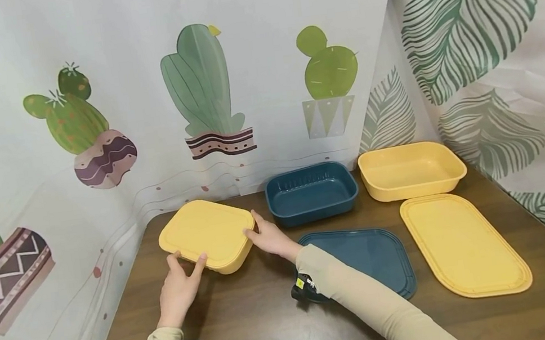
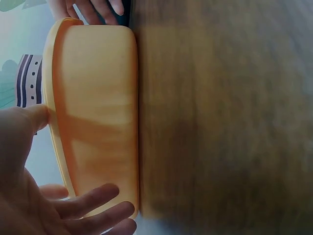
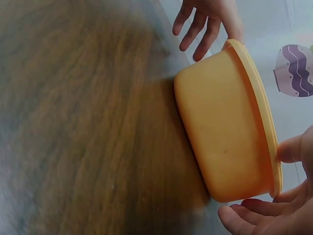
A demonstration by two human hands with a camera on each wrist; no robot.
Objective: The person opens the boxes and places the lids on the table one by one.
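At the left of the table is a yellow food container (image 1: pixel 203 232) with its flat lid on. My left hand (image 1: pixel 178 288) holds its near left side, thumb and index finger at the lid's edge. In the left wrist view, the other fingers (image 2: pixel 98 198) of that hand spread along the container's wall. My right hand (image 1: pixel 269 237) grips the opposite end, thumb on the lid's rim and fingers round the far side. The right wrist view shows the container's side wall (image 3: pixel 225 132) close over the table, and the left hand (image 3: pixel 210 22) beyond it.
A dark blue container (image 1: pixel 314 210) without a lid stands at the back middle, its blue lid (image 1: pixel 364 255) lying in front, partly under my right forearm. To the right are an open yellow container (image 1: pixel 413 189) and a yellow lid (image 1: pixel 468 248). A printed curtain (image 1: pixel 271 79) hangs behind the table.
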